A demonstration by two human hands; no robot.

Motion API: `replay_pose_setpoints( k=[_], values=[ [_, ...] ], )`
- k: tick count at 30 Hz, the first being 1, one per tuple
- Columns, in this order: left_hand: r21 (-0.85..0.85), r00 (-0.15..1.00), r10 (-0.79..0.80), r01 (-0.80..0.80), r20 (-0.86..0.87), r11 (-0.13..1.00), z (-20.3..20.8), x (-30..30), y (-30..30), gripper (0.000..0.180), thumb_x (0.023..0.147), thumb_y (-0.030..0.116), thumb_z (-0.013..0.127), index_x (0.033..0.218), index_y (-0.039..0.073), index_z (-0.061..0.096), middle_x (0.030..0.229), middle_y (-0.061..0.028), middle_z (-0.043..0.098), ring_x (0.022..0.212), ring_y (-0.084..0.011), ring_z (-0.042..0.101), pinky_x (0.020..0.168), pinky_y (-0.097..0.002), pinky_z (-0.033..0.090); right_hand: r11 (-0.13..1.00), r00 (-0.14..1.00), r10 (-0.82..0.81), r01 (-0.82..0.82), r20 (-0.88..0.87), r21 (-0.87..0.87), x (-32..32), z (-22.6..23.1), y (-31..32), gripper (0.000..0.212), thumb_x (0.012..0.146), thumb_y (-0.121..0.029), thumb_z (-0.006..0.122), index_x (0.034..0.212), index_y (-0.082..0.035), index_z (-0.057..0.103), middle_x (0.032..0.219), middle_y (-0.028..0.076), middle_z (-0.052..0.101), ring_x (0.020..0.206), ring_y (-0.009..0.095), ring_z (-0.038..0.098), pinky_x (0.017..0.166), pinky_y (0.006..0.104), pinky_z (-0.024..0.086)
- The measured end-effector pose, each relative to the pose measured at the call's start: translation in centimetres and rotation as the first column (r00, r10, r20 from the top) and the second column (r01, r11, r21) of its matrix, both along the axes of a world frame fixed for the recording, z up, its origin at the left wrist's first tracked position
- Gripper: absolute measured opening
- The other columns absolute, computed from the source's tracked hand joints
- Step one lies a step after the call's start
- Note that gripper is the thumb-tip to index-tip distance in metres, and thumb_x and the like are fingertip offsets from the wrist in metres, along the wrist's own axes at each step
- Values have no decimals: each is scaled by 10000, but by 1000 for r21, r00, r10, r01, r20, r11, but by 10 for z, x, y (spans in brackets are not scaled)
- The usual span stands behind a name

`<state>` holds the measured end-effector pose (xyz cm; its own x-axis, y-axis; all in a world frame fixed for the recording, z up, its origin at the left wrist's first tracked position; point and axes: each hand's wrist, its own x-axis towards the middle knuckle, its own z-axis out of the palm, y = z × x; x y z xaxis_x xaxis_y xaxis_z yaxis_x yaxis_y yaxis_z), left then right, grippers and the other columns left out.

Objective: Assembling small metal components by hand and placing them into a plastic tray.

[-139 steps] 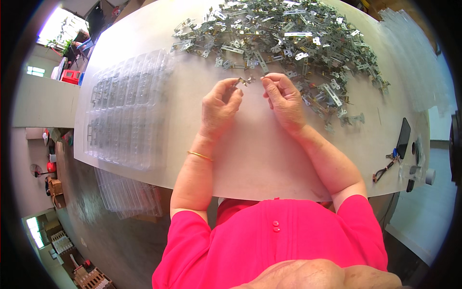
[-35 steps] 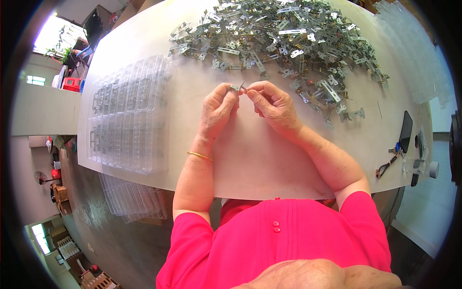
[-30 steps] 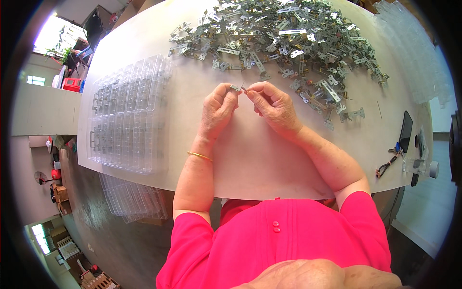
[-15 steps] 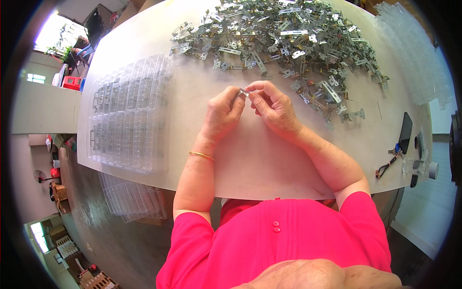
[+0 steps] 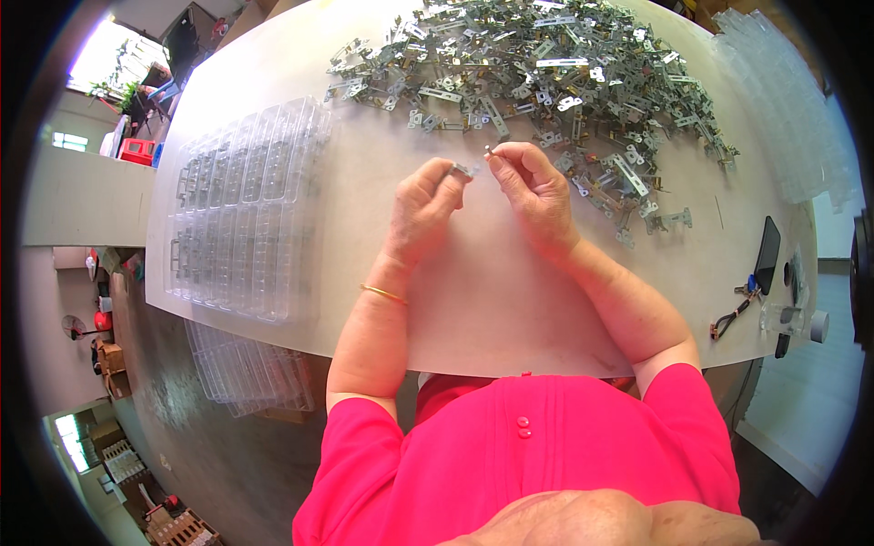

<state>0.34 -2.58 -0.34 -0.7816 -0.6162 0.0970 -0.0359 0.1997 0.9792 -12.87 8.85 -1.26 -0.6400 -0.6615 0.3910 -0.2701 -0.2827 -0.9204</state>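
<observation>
Silver and small, a clip (image 5: 462,170) sticks out where your left hand (image 5: 422,207) pinches it. Your right hand (image 5: 537,193) pinches a tiny piece (image 5: 489,150) close by, not touching the clip. The pale table (image 5: 510,300) holds a big heap of metal parts (image 5: 546,73) and clear plastic trays (image 5: 284,305). A red box (image 5: 137,152) sits far off to the left. The clip looks shiny and a bit blurry.

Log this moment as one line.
left hand: pinching small metal piece | right hand: pinching tiny piece | hands: apart | metal parts pile: beyond hands | clear plastic tray: left of hands
</observation>
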Motion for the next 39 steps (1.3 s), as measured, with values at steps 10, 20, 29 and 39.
replay_pose_setpoints(
  k=[10,20,29,39],
  values=[
    [387,996,1,33,-87,922,4,3,-8,214,1026,208,543,966,39,661,666,41,533,542,-32,418,486,-183,312,964,972,138,-176,192,198,0,0,2,128,979,-195,660,1048,-89,676,701,-56,557,643,21,482,562,207,386],
    [307,1000,-3,12,-31,952,5,3,-6,222,1034,208,536,979,32,660,652,48,519,547,-28,402,493,-182,299,958,977,138,-173,162,229,0,1,2,141,978,-202,662,1054,-85,676,710,-46,572,652,29,490,575,216,398],
    [228,1000,-6,8,-7,974,7,4,-6,219,1027,188,548,984,7,663,661,47,520,568,-35,403,517,-191,311,957,982,128,-158,137,241,0,2,3,124,979,-174,656,1041,-68,672,706,-45,555,645,32,456,563,225,384],
    [84,999,-26,23,29,996,8,4,-5,193,1011,158,564,960,6,671,688,41,536,621,-38,455,556,-197,365,924,938,169,-258,302,281,1,10,4,151,1023,-97,531,1149,-63,608,808,24,622,676,75,570,627,243,502]
  ],
)
